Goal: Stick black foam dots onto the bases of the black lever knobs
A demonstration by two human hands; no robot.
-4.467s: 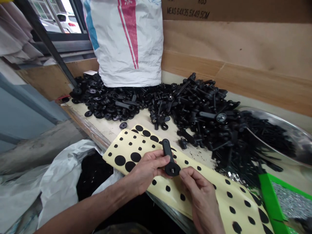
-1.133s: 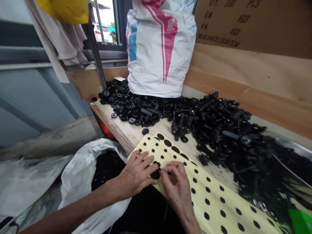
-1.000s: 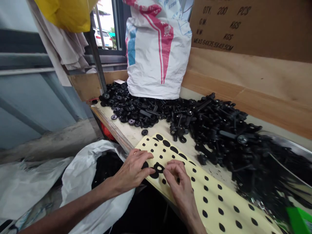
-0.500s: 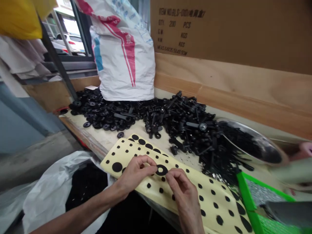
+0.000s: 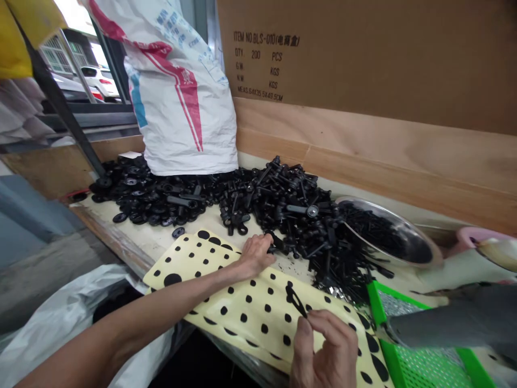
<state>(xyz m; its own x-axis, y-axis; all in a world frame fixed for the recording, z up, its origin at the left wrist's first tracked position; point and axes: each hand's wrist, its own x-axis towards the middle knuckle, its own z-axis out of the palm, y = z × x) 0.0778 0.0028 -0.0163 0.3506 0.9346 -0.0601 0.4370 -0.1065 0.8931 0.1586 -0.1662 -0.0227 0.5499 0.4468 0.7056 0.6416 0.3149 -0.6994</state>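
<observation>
My right hand [image 5: 323, 350] pinches a thin black rubber ring [image 5: 296, 300] over the dotted sheet [image 5: 242, 299], seemingly light and floppy, best held by its edge; my left hand [image 5: 254, 256], grip unclear, meets the black plastic knobs [image 5: 299, 215].

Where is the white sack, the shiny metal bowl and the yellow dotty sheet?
White woven sack with red stripes [image 5: 181, 108]: head view, on its front.
Shiny steel bowl [image 5: 388, 209]: head view, on its rim.
Yellow sheet with black dots [image 5: 254, 323]: head view, on a bare yellow spot.
</observation>
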